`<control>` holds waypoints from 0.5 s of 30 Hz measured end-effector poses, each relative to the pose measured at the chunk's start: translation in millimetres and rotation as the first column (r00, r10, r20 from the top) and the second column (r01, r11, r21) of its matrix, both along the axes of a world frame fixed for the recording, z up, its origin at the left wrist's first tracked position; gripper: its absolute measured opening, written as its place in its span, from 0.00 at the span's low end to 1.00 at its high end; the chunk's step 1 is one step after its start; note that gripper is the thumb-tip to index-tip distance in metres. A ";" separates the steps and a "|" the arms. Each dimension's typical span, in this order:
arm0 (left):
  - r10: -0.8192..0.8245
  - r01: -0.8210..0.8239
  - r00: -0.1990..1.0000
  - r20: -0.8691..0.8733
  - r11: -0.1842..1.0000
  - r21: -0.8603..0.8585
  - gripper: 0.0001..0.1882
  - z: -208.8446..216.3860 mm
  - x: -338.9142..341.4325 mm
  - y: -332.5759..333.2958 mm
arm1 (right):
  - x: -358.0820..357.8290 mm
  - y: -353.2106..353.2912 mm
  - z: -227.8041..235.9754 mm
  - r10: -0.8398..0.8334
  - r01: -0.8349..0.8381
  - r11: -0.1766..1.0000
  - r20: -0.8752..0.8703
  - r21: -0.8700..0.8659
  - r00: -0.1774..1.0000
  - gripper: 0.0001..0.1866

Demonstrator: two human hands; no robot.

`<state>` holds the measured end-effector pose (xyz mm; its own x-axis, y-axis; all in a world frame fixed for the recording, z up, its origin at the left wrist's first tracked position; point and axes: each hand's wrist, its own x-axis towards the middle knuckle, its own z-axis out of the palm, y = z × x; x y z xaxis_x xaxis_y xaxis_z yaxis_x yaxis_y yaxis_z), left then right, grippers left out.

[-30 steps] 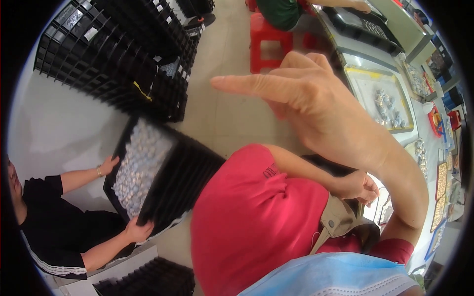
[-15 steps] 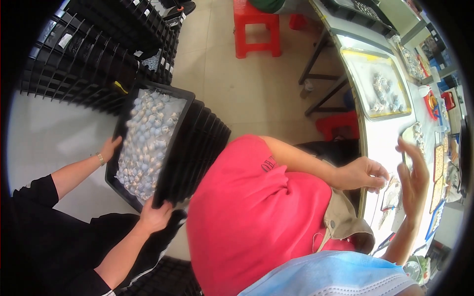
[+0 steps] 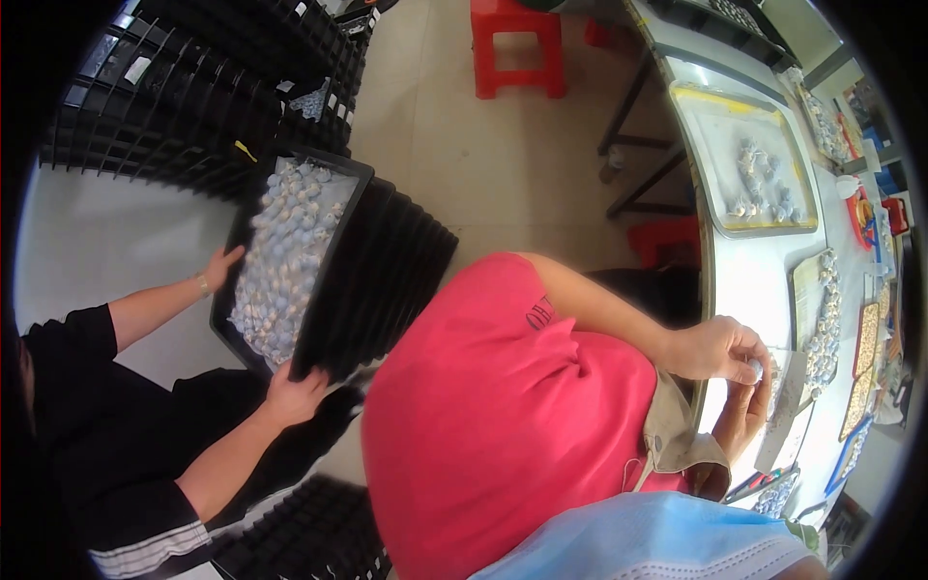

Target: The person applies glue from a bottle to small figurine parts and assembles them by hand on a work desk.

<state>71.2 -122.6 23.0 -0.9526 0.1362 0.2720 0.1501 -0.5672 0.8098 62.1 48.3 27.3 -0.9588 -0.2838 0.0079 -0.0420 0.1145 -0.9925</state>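
Observation:
My left hand is closed at the near edge of the white worktable, its fingertips pinching a small pale round piece. Just below it, my right hand has come up to the same piece, with its fingers curled and their tips against it; the left hand partly hides them. Beyond the hands lies a board with a row of similar small blue-and-white pieces. Further left on the table, a metal tray with a yellowed rim holds several loose pieces.
A co-worker in black grips a black crate full of pale blue pieces atop a crate stack. More black crates stand behind. A red stool is on the floor. Pens and a brown tray are on the table.
My right hand, raised open over the table before, has come down to meet my left hand at the small piece. The board with its row of pieces now shows more fully.

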 end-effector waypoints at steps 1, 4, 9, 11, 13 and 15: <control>-0.002 0.002 1.000 0.005 1.000 -0.002 0.10 1.6 1.7 -0.3 | -3.5 7.0 -9.1 -0.002 0.002 1.000 0.005 -0.002 1.000 0.28; -0.042 0.042 0.999 -0.003 0.998 -0.047 0.12 3.9 2.9 2.4 | -8.8 20.4 -20.5 0.069 -0.068 0.973 -0.002 -0.219 0.998 0.29; -0.061 0.058 0.997 -0.053 0.996 -0.071 0.13 -0.2 4.3 6.5 | -1.2 17.0 -22.5 0.007 0.008 0.961 0.053 -0.276 0.999 0.30; -0.065 0.058 0.995 -0.071 0.993 -0.098 0.13 -0.5 3.9 8.3 | -0.3 17.3 -25.0 0.007 0.002 0.959 0.032 -0.284 0.999 0.30; -0.060 0.049 0.994 -0.092 0.991 -0.123 0.13 -0.4 4.0 11.1 | -0.7 16.7 -25.5 0.016 -0.013 0.957 0.007 -0.289 1.000 0.31; -0.059 0.054 0.992 -0.112 0.998 -0.043 0.13 0.3 2.7 14.5 | 0.9 14.0 -25.0 -0.016 0.010 0.939 -0.014 -0.343 1.000 0.28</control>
